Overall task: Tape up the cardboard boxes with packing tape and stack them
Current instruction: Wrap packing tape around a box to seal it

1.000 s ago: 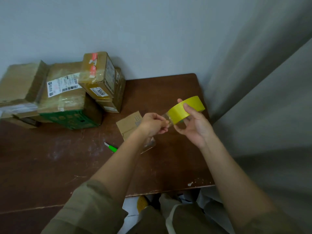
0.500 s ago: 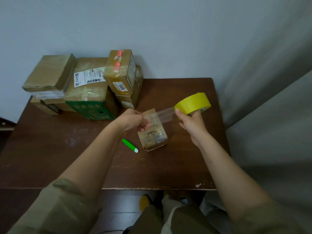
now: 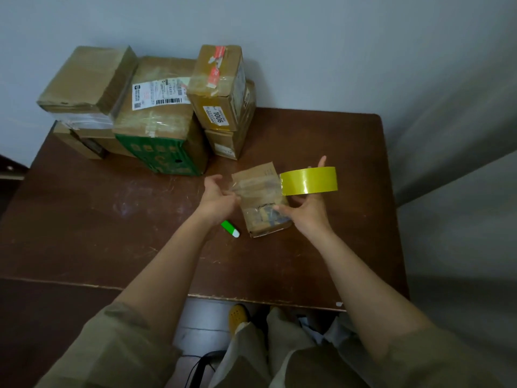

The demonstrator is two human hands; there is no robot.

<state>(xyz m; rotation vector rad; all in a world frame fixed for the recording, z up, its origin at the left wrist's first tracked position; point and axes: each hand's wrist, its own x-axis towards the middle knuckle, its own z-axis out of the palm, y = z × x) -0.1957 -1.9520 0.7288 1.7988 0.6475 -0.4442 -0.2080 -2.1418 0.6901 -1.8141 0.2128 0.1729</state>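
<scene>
A small cardboard box (image 3: 261,219) stands on the brown table (image 3: 112,225) near its middle. My right hand (image 3: 309,212) holds a yellow roll of packing tape (image 3: 309,181) just right of the box, fingers around the roll. A clear strip of tape runs from the roll leftward over the box top. My left hand (image 3: 219,201) pinches the free end of that strip at the box's left side.
Several taped cardboard boxes (image 3: 156,113) are stacked at the table's back left against the wall. A green and white cutter (image 3: 230,228) lies just left of the small box. A grey curtain (image 3: 461,121) hangs on the right.
Both hands came down toward the small box. The drawn-out tape strip now lies over the box top, and the roll sits lower, beside the box.
</scene>
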